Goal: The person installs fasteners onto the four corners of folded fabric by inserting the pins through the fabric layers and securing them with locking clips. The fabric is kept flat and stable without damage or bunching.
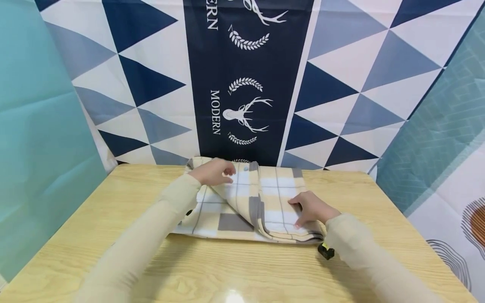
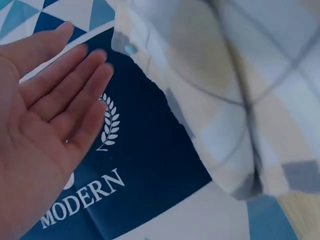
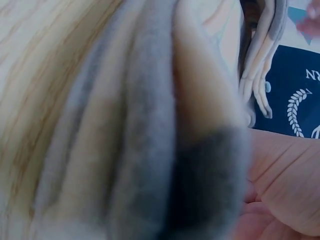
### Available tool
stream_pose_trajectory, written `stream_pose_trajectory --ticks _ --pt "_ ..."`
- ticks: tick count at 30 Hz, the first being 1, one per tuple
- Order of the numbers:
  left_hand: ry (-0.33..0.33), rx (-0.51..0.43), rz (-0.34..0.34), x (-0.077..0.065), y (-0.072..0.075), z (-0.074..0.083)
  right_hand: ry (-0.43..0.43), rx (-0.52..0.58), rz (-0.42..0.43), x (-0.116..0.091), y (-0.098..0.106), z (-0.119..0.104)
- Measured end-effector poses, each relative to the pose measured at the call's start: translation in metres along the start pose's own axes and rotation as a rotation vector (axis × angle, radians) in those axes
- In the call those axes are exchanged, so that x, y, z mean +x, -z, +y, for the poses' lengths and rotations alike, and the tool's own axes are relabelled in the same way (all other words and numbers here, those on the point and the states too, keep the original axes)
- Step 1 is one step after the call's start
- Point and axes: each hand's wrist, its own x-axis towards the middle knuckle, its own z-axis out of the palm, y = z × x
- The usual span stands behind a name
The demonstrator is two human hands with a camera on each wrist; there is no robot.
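A plaid blanket (image 1: 282, 183) in beige, white and grey lies folded in layers at the far side of the table. Its left part shows a slanting overlapped fold (image 1: 235, 202). Above that fold my left hand (image 1: 215, 171) hovers with loosely bent fingers. The left wrist view shows this hand (image 2: 60, 110) with nothing in it, beside the raised cloth edge (image 2: 185, 100). My right hand (image 1: 312, 207) rests on the blanket's right part, thumb and fingers spread over the top layer. Thick stacked edges (image 3: 150, 125) fill the right wrist view, next to the right palm (image 3: 290, 180).
The wooden table (image 1: 227, 269) extends toward me in front of the blanket. A patterned cloth (image 1: 242, 84) with triangles and deer heads hangs right behind the table. Teal sheeting (image 1: 41, 126) stands along the left side. A black device (image 1: 326, 251) sits at my right wrist.
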Motion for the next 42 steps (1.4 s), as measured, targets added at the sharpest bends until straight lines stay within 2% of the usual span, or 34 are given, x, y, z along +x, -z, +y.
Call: stream_pose_trajectory --ticks 4,6,11,14,20,27,31,34,38,42 --pt "0.038 -0.061 0.09 0.032 0.004 -0.002 0.0 -0.005 0.008 -0.002 0.001 0.002" --pt "0.059 -0.081 0.108 0.047 0.004 -0.005 -0.001 -0.006 0.001 -0.001 0.002 0.002" --pt "0.106 -0.051 0.054 0.079 -0.01 -0.011 -0.029 0.008 -0.03 0.002 0.0 0.001" --pt "0.135 -0.02 0.005 0.091 -0.025 -0.016 -0.036 0.024 -0.042 0.003 -0.005 -0.002" --pt "0.178 -0.001 -0.057 0.1 -0.049 -0.022 -0.005 0.039 -0.034 0.004 -0.012 -0.005" --pt "0.181 -0.032 -0.05 0.11 -0.058 -0.006 0.031 -0.006 -0.014 0.0 0.0 0.0" --pt "0.182 -0.011 -0.048 0.11 -0.065 -0.007 0.03 -0.009 -0.021 -0.001 -0.002 -0.001" --pt "0.159 0.047 -0.049 0.112 -0.068 -0.008 0.029 -0.001 -0.036 -0.001 -0.002 0.0" --pt "0.109 0.14 -0.011 0.115 -0.069 -0.01 0.009 0.013 -0.043 0.0 0.001 0.0" --pt "0.068 0.17 0.018 0.114 -0.068 -0.011 -0.011 0.03 -0.048 0.0 0.001 0.002"
